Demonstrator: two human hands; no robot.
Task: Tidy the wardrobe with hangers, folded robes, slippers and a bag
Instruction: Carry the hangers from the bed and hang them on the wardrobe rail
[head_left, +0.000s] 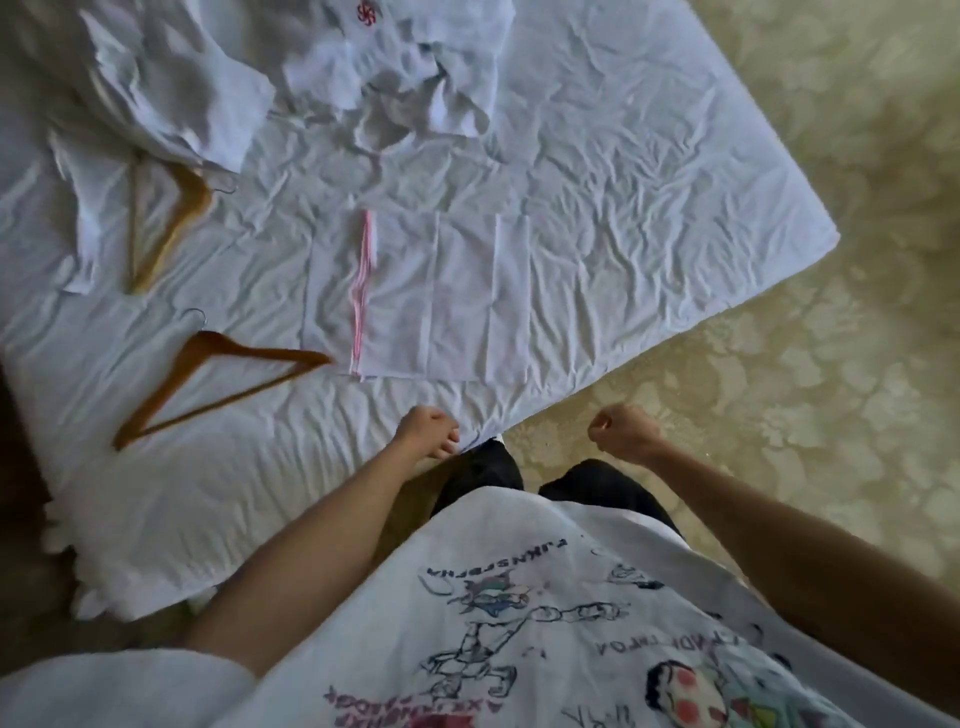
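On the wrinkled white-sheeted bed (623, 208), a flat white red-edged cloth bag (431, 296) is seen at twelve o'clock from the left hand (427, 432) and right hand (621, 428), both curled into fists, nothing held.

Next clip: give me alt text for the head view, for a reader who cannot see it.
Seen from above, a person stands at the corner of a bed with a wrinkled white sheet, left hand and right hand curled, neither holding anything. On the bed lie two wooden hangers, a flat white bag with a red-striped edge and crumpled white robes.
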